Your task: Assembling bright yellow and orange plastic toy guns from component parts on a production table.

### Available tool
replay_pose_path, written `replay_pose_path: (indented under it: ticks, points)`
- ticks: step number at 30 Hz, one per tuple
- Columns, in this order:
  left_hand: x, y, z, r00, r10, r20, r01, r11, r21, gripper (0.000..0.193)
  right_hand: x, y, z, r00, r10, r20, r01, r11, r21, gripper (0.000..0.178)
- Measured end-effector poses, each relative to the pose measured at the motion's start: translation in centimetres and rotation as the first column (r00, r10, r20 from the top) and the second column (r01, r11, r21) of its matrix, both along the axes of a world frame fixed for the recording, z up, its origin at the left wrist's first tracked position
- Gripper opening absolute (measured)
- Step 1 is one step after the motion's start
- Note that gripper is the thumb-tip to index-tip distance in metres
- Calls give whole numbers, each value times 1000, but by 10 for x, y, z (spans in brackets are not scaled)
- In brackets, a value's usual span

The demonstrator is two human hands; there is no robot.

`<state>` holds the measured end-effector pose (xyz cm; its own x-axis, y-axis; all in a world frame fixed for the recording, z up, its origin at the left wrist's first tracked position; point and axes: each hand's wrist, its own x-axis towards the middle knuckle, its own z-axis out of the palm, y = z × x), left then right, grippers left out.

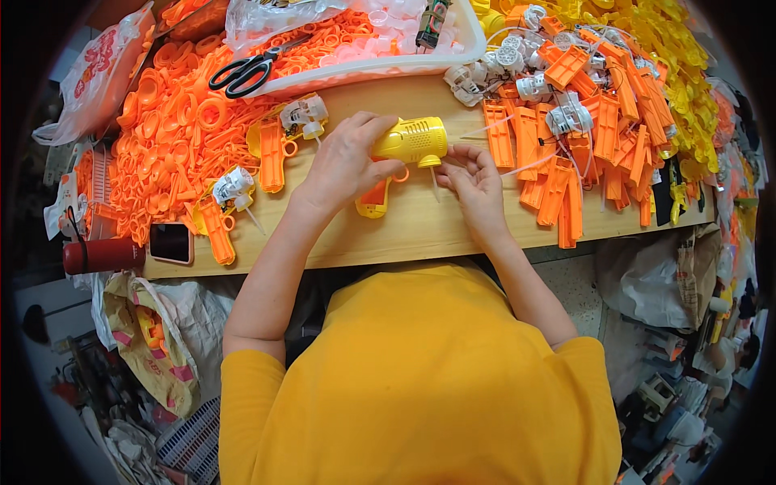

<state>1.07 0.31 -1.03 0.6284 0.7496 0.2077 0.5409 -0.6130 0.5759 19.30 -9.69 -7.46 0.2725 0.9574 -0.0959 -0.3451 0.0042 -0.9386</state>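
Observation:
Over the wooden table I hold a yellow toy gun (417,138) with a slotted barrel, its orange and yellow grip pointing toward me. My left hand (343,162) is closed around the rear of the barrel, thumb near the orange trigger ring. At the front end, the fingers of my right hand (475,184) are bent against the small round yellow nozzle (429,162). A thin clear tube (436,187) hangs below that nozzle. Left of my left hand lie two half-shells with orange insides, one shell (272,158) farther off and another shell (217,232) nearer, each carrying a white mechanism.
Loose orange parts (170,121) heap up on the left, beside a white tub (364,66) with black-handled scissors (242,74) on its rim. Orange housings with white mechanisms (558,129) pile on the right. A phone (171,243) and red flask (105,255) sit at the left edge.

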Motion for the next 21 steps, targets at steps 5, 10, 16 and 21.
replay_pose_path:
  ticks: [5,10,16,21]
  points:
    - [4,-2,1,1000,17,3,-17,1000,-5,59,3,-4,8,994,-44,96,41,999,32,48]
    - [-1,-5,1,1000,30,4,-30,999,-10,60,22,-12,72,675,-504,540,263,847,462,79]
    - [1,-8,1,999,34,23,-33,999,-15,59,85,-28,133,430,-858,279,485,481,731,78]
    - [0,-8,0,998,49,26,-48,999,-23,59,61,-18,71,783,-486,388,325,851,412,65]
